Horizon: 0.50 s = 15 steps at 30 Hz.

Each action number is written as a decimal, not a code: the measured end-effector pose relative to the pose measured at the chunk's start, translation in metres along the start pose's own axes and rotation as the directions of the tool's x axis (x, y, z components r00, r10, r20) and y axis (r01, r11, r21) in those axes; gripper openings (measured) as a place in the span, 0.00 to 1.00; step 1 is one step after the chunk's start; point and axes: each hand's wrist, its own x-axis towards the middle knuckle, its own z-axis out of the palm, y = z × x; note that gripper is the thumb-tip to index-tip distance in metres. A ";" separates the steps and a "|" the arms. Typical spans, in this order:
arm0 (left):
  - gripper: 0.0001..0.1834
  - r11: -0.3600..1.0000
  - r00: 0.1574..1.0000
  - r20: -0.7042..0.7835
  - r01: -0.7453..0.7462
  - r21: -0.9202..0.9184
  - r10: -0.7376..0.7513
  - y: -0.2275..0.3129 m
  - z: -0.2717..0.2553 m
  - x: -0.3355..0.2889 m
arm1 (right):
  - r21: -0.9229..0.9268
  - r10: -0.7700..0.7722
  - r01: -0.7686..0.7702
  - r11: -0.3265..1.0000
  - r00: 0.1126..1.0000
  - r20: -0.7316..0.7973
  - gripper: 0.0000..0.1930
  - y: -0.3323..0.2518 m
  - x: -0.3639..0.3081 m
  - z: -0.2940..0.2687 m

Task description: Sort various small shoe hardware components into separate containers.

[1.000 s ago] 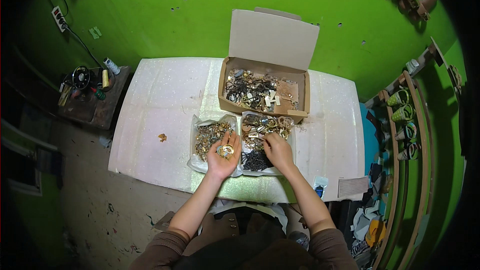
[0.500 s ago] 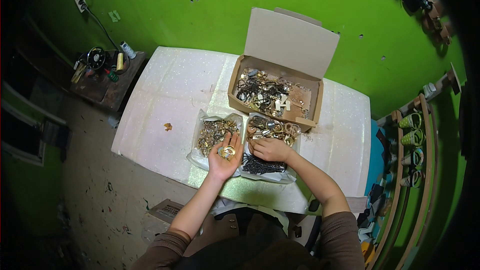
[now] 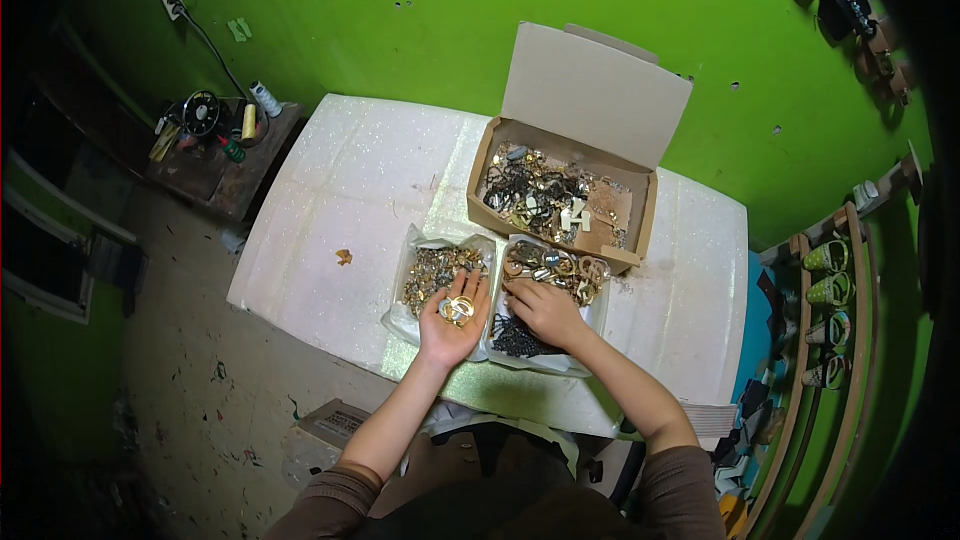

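My left hand (image 3: 447, 337) is turned palm up above the left tray, fingers stretched out, with several gold-coloured ring-shaped metal pieces (image 3: 457, 311) resting in it. That lined tray (image 3: 397, 315) holds a heap of small gold and silver metal fittings (image 3: 428, 275). My right hand (image 3: 547, 314) reaches down into the right tray (image 3: 598, 318), its fingers bent and pressed together. What its fingertips touch or pinch is hidden. Around them lie buckles and rings (image 3: 560, 268) at the far side and black beaded strands (image 3: 516, 338) at the near side.
Behind the trays stands an open cardboard box (image 3: 638, 252) of mixed trims. All rest on a white glittery table (image 3: 310, 200). A brown scrap (image 3: 344, 257) lies to the left. A small side table (image 3: 262, 155) carries thread spools. Sandals (image 3: 827, 290) hang on a rack at right.
The view has shifted slightly, so everything sits a little lower and to the right. My right hand stays in the right tray, its fingers slightly rearranged; my left palm still carries the metal pieces.
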 end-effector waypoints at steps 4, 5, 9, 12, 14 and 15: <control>0.20 0.996 0.997 -0.002 0.072 0.046 -0.072 -0.002 0.010 0.002 | 0.314 0.412 -0.383 0.869 0.911 -0.030 0.12 -0.026 0.025 -0.019; 0.21 0.995 0.995 0.026 0.097 0.025 -0.098 -0.002 0.010 0.003 | 0.381 0.516 -0.479 0.791 0.857 0.006 0.12 -0.034 0.033 -0.019; 0.21 0.987 0.994 -0.019 0.112 0.114 -0.111 -0.001 0.020 0.001 | 0.450 0.645 -0.646 0.616 0.742 0.181 0.13 -0.052 0.051 -0.021; 0.21 0.982 0.990 -0.012 0.144 0.119 -0.143 0.009 0.011 0.003 | 0.475 0.659 -0.679 0.559 0.712 0.243 0.13 -0.059 0.058 -0.019; 0.21 0.977 0.989 -0.005 0.146 0.155 -0.147 0.016 0.005 0.000 | 0.547 0.661 -0.671 0.500 0.704 0.259 0.13 -0.063 0.065 -0.020; 0.21 0.972 0.989 -0.001 0.145 0.185 -0.148 0.020 0.004 -0.001 | 0.591 0.687 -0.718 0.366 0.637 0.349 0.13 -0.068 0.072 -0.030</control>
